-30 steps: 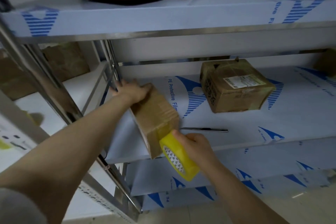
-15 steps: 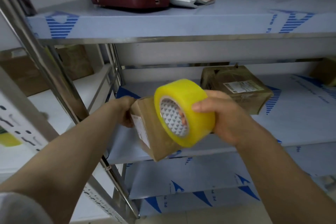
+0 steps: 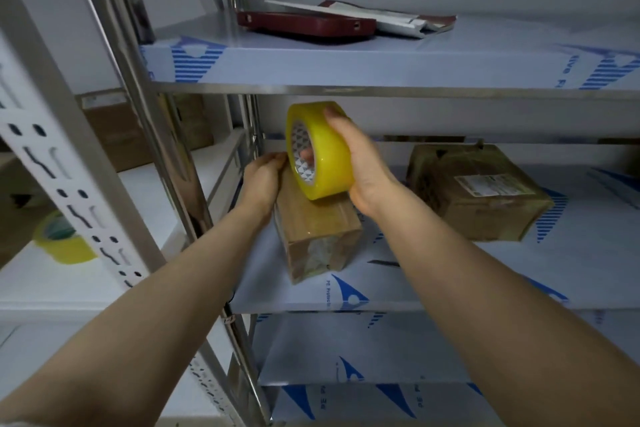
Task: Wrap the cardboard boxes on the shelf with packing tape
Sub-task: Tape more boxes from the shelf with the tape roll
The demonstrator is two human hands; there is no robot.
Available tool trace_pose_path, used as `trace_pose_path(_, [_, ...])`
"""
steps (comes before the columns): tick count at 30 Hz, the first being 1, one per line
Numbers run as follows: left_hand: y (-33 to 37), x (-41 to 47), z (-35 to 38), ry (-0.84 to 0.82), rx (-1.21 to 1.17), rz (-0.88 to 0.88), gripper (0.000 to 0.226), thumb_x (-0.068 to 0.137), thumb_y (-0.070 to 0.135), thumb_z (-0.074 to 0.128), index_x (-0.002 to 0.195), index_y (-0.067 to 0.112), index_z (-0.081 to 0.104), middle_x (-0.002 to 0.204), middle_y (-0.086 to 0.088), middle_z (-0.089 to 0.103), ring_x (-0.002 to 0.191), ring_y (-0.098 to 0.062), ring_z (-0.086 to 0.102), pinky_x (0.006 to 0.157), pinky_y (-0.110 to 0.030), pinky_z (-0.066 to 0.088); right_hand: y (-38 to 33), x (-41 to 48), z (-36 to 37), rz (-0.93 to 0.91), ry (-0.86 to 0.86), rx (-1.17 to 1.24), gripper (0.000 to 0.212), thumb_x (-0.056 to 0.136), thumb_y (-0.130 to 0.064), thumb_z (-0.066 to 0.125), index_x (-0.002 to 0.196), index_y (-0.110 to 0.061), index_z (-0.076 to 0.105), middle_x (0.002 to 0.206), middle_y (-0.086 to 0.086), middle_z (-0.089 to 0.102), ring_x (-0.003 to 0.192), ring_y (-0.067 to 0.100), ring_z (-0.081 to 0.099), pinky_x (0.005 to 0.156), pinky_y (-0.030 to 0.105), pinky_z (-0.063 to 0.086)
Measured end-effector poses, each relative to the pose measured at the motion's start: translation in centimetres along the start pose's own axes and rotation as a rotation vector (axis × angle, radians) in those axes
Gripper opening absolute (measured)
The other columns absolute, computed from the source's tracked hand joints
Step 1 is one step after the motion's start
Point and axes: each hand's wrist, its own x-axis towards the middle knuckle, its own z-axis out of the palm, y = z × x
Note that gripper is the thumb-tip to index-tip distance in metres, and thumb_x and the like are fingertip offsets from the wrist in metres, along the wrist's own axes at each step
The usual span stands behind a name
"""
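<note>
Now: small box (image 3: 313, 222), middle shelf (image 3: 450, 284).
Right grip (image 3: 360, 163) clamped on yellow tape roll (image 3: 329, 166); left grip (image 3: 263, 177) seemingly curled round box's far end.

Head view, single, wide-angle. Worn on the person's head; faced forward and slightly downward. Stood close, within arm's reach of the middle shelf (image 3: 450, 277). Left hand (image 3: 263, 177) and right hand (image 3: 362, 166) sat near frame centre, forearms entering from below.

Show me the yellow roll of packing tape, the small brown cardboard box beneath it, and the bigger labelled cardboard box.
Yellow roll of packing tape (image 3: 330, 163): head view, outer band.
Small brown cardboard box (image 3: 311, 218): head view, taped top face.
Bigger labelled cardboard box (image 3: 486, 185): head view, white label.
</note>
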Motion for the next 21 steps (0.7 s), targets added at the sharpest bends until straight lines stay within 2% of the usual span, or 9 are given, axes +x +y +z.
trace_pose_path(3, [0.8,0.2,0.2,-0.004,0.149,-0.013,0.019,0.095,0.016,0.050,0.084,0.012,0.066,0.090,-0.013,0.067,0.086,-0.027,0.064,0.079,-0.034,0.052,0.3,-0.2,0.3,-0.014,0.000,0.084,0.029,0.085,-0.034,0.066,0.094,-0.006,0.068,0.076,0.015,0.069,0.063,0.023,0.065,0.079,0.043,0.055])
trace_pose_path(6, [1.3,0.8,0.2,0.056,0.214,-0.045,0.025,0.092,0.009,0.052,0.068,0.013,0.058,0.071,-0.006,0.059,0.072,-0.021,0.055,0.065,-0.028,0.046,-0.5,-1.1,0.9,-0.012,0.042,0.035,0.023,0.085,-0.033,0.068,0.080,-0.011,0.064,0.058,0.006,0.068,0.050,0.016,0.064,0.063,0.032,0.057])
trace_pose_path(8, [1.4,0.8,0.6,0.053,0.224,-0.071,0.023,0.090,0.004,0.052,0.067,0.008,0.055,0.067,-0.005,0.052,0.068,-0.019,0.050,0.056,-0.024,0.041,-1.2,-2.0,1.0,-0.011,0.050,-0.018,0.025,0.084,-0.034,0.069,0.075,-0.012,0.062,0.053,0.004,0.066,0.050,0.016,0.063,0.060,0.030,0.057])
trace_pose_path(10, [1.3,0.8,1.2,0.028,0.224,-0.088,0.018,0.089,0.002,0.053,0.071,0.004,0.055,0.067,-0.008,0.050,0.073,-0.019,0.050,0.050,-0.021,0.041,-1.8,-2.7,0.4,0.005,0.047,-0.023,0.023,0.085,-0.031,0.068,0.076,-0.011,0.062,0.052,0.004,0.066,0.052,0.018,0.063,0.061,0.030,0.056])
trace_pose_path(13, [1.2,0.8,2.0,0.019,0.220,-0.118,0.026,0.090,0.002,0.055,0.064,0.007,0.052,0.067,-0.007,0.052,0.063,-0.015,0.049,0.040,-0.012,0.039,-2.6,-3.7,-0.7,0.061,-0.012,-0.011,0.018,0.088,-0.027,0.061,0.080,-0.011,0.063,0.055,0.005,0.067,0.050,0.016,0.063,0.055,0.026,0.055])
trace_pose_path(17, [0.5,1.5,2.4,0.019,0.321,-0.142,0.028,0.090,0.003,0.051,0.063,0.008,0.048,0.064,-0.008,0.050,0.062,-0.016,0.048,0.051,-0.023,0.038,-3.1,-5.4,-1.6,0.071,-0.022,-0.033,0.022,0.090,-0.030,0.062,0.079,-0.011,0.062,0.053,0.003,0.067,0.047,0.015,0.064,0.052,0.027,0.056])
trace_pose_path(19, [0.3,1.7,2.6,0.023,0.335,-0.140,0.028,0.090,0.003,0.052,0.063,0.010,0.046,0.064,-0.005,0.048,0.061,-0.014,0.045,0.052,-0.023,0.036,-2.8,-6.4,-2.0,0.079,-0.019,-0.060,0.026,0.090,-0.034,0.062,0.078,-0.010,0.061,0.053,0.003,0.067,0.046,0.013,0.064,0.050,0.027,0.056])
trace_pose_path(21, [0.4,1.7,3.1,0.020,0.346,-0.119,0.032,0.091,0.005,0.054,0.062,0.013,0.044,0.063,-0.001,0.045,0.059,-0.009,0.042,0.051,-0.016,0.035,-2.3,-7.3,-2.3,0.081,0.000,-0.077,0.029,0.089,-0.036,0.062,0.075,-0.010,0.063,0.055,0.002,0.068,0.049,0.013,0.064,0.053,0.027,0.056])
